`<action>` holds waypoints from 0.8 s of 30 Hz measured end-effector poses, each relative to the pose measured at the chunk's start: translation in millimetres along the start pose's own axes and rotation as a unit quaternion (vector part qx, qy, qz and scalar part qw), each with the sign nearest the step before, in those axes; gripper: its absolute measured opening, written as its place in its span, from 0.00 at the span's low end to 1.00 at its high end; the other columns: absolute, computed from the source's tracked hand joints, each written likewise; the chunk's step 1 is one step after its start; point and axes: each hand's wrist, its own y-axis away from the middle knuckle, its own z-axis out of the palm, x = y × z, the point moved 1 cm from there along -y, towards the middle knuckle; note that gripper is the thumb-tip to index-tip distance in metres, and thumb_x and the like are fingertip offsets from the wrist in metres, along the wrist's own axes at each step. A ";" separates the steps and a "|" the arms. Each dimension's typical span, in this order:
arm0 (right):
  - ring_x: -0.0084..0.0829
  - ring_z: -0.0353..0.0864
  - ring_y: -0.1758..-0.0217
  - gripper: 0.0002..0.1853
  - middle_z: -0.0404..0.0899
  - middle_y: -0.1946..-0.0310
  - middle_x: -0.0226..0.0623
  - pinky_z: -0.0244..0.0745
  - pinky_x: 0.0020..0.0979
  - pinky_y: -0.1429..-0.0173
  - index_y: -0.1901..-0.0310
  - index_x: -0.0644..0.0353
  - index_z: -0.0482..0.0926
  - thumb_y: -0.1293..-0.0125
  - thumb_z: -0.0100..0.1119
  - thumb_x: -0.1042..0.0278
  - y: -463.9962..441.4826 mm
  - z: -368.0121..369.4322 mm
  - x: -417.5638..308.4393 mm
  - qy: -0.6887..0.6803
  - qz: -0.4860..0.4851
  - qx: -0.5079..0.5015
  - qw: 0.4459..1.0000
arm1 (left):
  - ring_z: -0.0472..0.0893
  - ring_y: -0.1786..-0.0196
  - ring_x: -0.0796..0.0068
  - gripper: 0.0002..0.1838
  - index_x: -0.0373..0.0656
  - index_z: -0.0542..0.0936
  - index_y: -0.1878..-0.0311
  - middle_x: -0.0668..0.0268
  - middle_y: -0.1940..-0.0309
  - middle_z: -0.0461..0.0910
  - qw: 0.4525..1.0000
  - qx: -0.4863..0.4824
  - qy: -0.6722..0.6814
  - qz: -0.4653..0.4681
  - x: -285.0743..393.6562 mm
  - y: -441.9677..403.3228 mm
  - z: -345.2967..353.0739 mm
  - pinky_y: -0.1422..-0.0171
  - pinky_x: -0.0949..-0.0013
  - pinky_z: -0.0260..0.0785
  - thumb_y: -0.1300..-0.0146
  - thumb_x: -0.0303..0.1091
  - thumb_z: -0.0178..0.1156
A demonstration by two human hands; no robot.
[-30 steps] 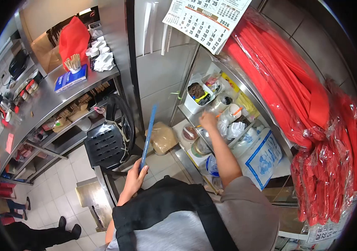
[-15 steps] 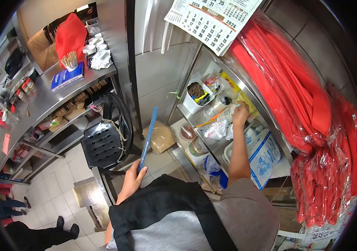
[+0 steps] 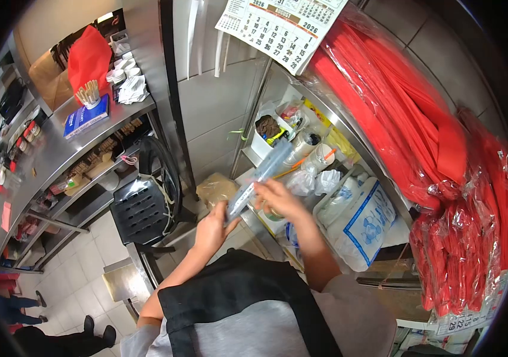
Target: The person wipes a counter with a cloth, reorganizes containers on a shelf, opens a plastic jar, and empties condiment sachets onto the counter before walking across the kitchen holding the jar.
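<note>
My left hand (image 3: 211, 229) is closed round the lower end of a long, flat blue strip (image 3: 260, 178), which has pale print and is smeared by motion. The strip slants up and away to the right. My right hand (image 3: 279, 199) is at the strip's right edge with its fingers curled; blur hides whether they grip the strip or something small. Beyond the hands, a shelf holds a white container (image 3: 267, 135) with a brown bundle in it. Near it stand a cup with an orange stick (image 3: 327, 156) and crumpled clear plastic bags (image 3: 303, 181).
A white plastic bag with blue print (image 3: 366, 225) lies at the shelf's right. Red plastic-wrapped bundles (image 3: 402, 119) hang beside a calendar (image 3: 283, 30). On the left are a black chair (image 3: 144, 205) and a steel counter (image 3: 48, 163). Another person's shoes (image 3: 99, 333) show lower left.
My right hand has left the cup on the shelf and come back to the strip. The strip has tilted further right and shows a broader face. The orange stick now stands at the cup.
</note>
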 end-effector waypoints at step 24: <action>0.57 0.83 0.58 0.24 0.82 0.64 0.61 0.76 0.48 0.53 0.66 0.74 0.78 0.34 0.58 0.53 -78.6 -249.1 81.3 0.435 -0.047 0.556 0.707 | 0.63 0.31 0.39 0.37 0.42 0.60 0.29 0.45 0.27 0.49 0.976 0.063 0.008 -0.207 -114.7 173.8 -6.0 0.32 0.54 0.66 0.39 0.29 0.65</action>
